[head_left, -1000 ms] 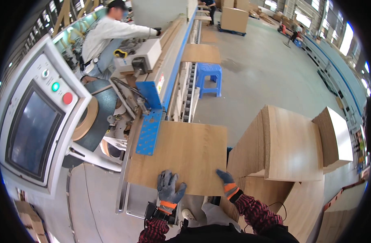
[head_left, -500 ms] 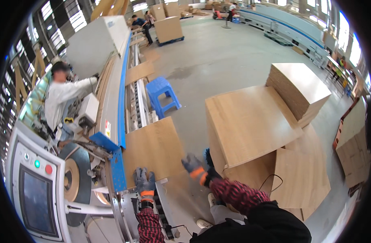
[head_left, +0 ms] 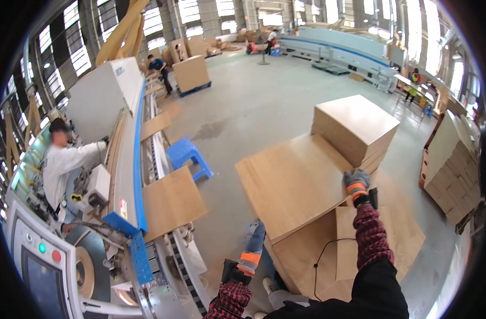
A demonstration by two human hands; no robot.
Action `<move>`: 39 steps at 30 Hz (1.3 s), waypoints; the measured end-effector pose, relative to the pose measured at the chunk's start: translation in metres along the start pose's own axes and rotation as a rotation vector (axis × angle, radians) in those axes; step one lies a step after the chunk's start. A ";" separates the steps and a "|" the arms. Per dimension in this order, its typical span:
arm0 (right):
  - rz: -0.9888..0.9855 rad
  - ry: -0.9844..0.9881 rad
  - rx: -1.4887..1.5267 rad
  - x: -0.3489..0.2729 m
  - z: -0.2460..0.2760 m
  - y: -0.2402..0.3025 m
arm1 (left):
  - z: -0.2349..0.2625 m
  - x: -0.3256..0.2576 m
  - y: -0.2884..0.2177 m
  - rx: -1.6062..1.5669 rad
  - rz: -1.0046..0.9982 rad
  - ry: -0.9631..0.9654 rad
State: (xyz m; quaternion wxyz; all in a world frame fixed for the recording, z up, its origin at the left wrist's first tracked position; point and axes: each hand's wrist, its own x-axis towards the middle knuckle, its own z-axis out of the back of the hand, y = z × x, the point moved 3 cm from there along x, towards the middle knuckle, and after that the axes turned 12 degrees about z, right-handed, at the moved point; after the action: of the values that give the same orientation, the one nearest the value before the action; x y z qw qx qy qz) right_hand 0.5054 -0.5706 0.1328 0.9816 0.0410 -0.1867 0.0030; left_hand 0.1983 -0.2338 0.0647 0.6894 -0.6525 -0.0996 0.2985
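Observation:
A light wood-grain panel (head_left: 291, 181) lies on top of a stack to my right. My right hand (head_left: 356, 181), in a grey glove with an orange cuff, grips its right edge with the fingers curled over. Beside the panel's near left edge is my left hand (head_left: 253, 240), gloved the same way, its fingers stretched out; whether it touches the edge I cannot tell. Another wood panel (head_left: 174, 202) rests on the conveyor of the edge machine at left, with neither hand on it.
A taller stack of boards (head_left: 354, 125) stands behind the panel. More loose panels (head_left: 394, 239) lie below at right. A blue plastic stool (head_left: 189, 157) is beside the conveyor. A co-worker (head_left: 65, 159) stands behind the machine, near its control screen (head_left: 44, 276).
My left hand has left the conveyor panel and swung right to the stack. My right hand has reached across to the stack's far right edge. The conveyor panel has moved forward along the machine.

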 end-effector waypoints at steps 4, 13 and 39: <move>-0.001 -0.018 -0.005 -0.021 0.008 0.005 | -0.021 -0.006 -0.032 0.185 0.180 -0.349; 0.263 0.530 0.418 -0.160 0.050 0.011 | 0.125 -0.059 0.036 -0.634 0.426 0.084; -0.042 1.343 1.478 -0.457 0.000 0.245 | 0.212 -0.277 0.134 0.962 -0.018 -0.910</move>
State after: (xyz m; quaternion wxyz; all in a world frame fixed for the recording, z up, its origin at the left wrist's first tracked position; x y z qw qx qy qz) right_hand 0.0748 -0.3217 -0.0150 0.6113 0.6346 0.4565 0.1235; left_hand -0.1732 -0.2094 0.0329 0.7956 -0.0800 -0.2418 0.5497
